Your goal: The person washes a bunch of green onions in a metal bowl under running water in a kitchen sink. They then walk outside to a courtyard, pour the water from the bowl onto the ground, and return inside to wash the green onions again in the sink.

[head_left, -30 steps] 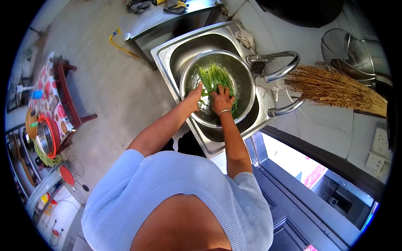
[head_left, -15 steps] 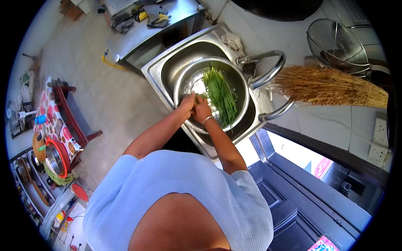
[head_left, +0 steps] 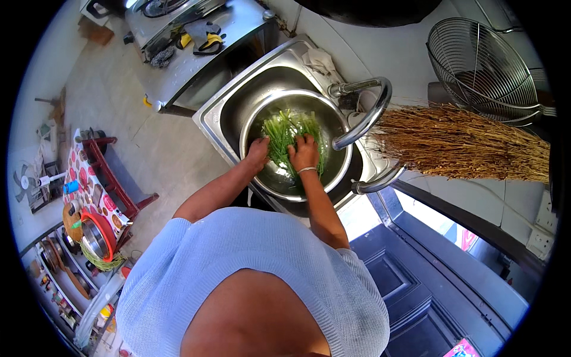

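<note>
A bunch of chives, long thin green stalks with paler ends (head_left: 279,128), lies wet and loosely spread in a round metal basin (head_left: 245,138). Water glints at the bottom of this basin, which sits inside the stainless steel sink (head_left: 238,98). At the bunch's left edge, my left hand (head_left: 258,152) has its fingers curled against the stalks, partly hidden by them. My right hand (head_left: 305,154), with a bangle at the wrist, grips the stalks from above on the right side, fingers bent into them.
A curved metal faucet (head_left: 380,113) arches over the basin's right rim. Right of it lies a straw broom (head_left: 464,143), below a wire strainer (head_left: 480,65). A cloth (head_left: 321,62) rests on the sink's far corner. A steel counter with gloves (head_left: 205,37) stands at the far left.
My hands were together at the basin's left side; now they are apart, one on each side of the bunch. The chives have shifted left and spread out. My view has turned slightly.
</note>
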Tool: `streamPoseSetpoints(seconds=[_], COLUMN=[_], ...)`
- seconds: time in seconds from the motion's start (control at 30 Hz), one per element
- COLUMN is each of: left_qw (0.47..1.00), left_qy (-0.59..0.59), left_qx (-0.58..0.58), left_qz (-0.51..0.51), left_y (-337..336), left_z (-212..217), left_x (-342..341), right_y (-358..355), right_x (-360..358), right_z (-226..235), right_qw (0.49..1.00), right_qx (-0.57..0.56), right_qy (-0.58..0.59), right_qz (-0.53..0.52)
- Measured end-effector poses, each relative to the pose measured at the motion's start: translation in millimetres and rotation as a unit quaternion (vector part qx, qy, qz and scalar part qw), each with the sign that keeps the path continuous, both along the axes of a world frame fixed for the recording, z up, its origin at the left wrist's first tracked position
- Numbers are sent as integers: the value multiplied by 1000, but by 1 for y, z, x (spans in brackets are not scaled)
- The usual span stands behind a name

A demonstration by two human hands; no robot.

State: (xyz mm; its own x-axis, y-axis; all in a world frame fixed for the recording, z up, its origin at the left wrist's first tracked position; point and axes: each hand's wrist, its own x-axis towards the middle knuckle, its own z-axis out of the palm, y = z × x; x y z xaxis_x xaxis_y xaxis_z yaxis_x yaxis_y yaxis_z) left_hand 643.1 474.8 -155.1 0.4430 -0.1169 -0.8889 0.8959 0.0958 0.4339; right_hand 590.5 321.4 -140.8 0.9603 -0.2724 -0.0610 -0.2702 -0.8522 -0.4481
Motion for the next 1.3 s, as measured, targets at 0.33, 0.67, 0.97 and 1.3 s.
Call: streamPoseSetpoints(seconds=[0.33, 0.67, 0.97, 1.3], left_qw=[995, 991, 998, 972], left_qy=[15, 5, -12, -160], left_qx=[26, 21, 42, -9], left_qz=[-100, -131, -49, -174], left_y=[0, 4, -26, -24], left_z=[-11, -1, 26, -1], left_x=[6, 10, 18, 40], right_y=[33, -14, 32, -32], right_x=[-3, 7, 14, 5], right_z=[21, 35, -24, -7], right_qw=[987, 999, 982, 979], right_qx=[-25, -36, 108, 21], right_qy=[130, 22, 1, -16], right_qz=[-88, -23, -153, -203])
